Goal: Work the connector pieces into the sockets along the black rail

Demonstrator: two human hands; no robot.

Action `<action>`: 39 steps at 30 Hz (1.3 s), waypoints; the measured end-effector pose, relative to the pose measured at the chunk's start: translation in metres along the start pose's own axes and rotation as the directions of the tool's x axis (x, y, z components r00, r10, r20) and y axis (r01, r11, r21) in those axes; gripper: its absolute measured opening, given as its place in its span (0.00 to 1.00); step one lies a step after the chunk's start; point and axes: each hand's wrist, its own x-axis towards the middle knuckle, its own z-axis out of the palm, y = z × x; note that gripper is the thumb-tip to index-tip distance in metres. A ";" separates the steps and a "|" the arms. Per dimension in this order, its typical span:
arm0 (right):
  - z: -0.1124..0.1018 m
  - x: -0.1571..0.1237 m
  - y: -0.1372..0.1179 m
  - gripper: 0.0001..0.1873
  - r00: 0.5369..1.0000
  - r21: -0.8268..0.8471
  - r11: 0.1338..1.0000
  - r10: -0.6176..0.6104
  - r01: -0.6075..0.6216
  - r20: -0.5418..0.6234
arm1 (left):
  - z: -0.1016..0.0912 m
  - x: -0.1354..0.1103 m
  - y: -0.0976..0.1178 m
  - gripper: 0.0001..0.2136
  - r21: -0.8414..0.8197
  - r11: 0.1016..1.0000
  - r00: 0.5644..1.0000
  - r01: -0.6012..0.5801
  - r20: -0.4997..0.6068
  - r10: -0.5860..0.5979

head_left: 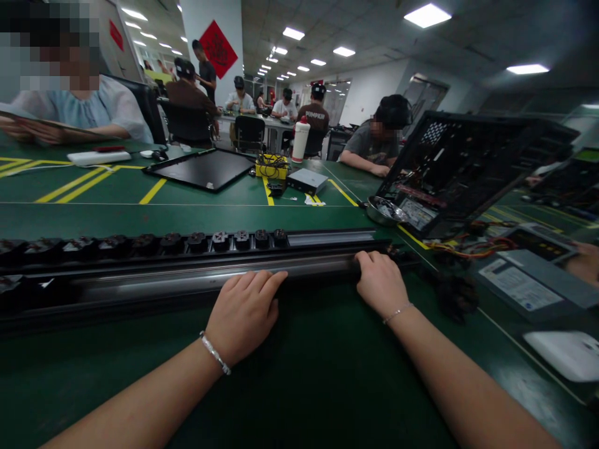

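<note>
A long, dark metal channel [154, 284] with a shiny inner face lies across the table in front of me. My left hand [246, 315] has its fingers over the near edge at about the middle, the thumb pointing down. Close to the channel's right end, my right hand [381, 284] curls its fingers over the same edge; the fingertips are partly hidden. Just behind runs a long black strip of power sockets [171, 243], several in a row, with a bare rail at its right. Dark parts sit at the channel's left end, too dim to name.
An open computer case [468, 162] leans at the right, beside a metal bowl [386, 211] and a power supply [524, 284]. A white mouse [566, 354] lies nearer. Behind are a black panel [201, 168], a grey drive [307, 181] and a bottle [301, 140]. People sit around.
</note>
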 end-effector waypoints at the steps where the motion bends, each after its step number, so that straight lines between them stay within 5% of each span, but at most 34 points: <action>1: 0.001 0.000 0.001 0.17 1.000 -0.002 1.000 0.000 0.000 0.004 | 0.000 0.000 0.000 0.19 0.001 1.000 1.000 0.006 0.002 -0.006; 12: -0.004 -0.004 0.003 0.17 0.993 -0.104 0.991 -0.093 0.085 -0.074 | 0.000 0.001 0.001 0.19 -0.025 0.999 1.000 0.025 0.016 -0.024; 26: -0.006 -0.002 0.003 0.17 0.999 -0.132 0.991 -0.027 0.032 0.046 | 0.000 0.000 0.001 0.19 -0.027 0.999 1.000 0.026 0.018 -0.026; 39: -0.007 -0.001 0.002 0.17 0.999 -0.137 0.990 -0.034 0.040 0.042 | 0.000 0.000 0.001 0.19 -0.019 0.999 0.999 0.029 0.016 -0.029</action>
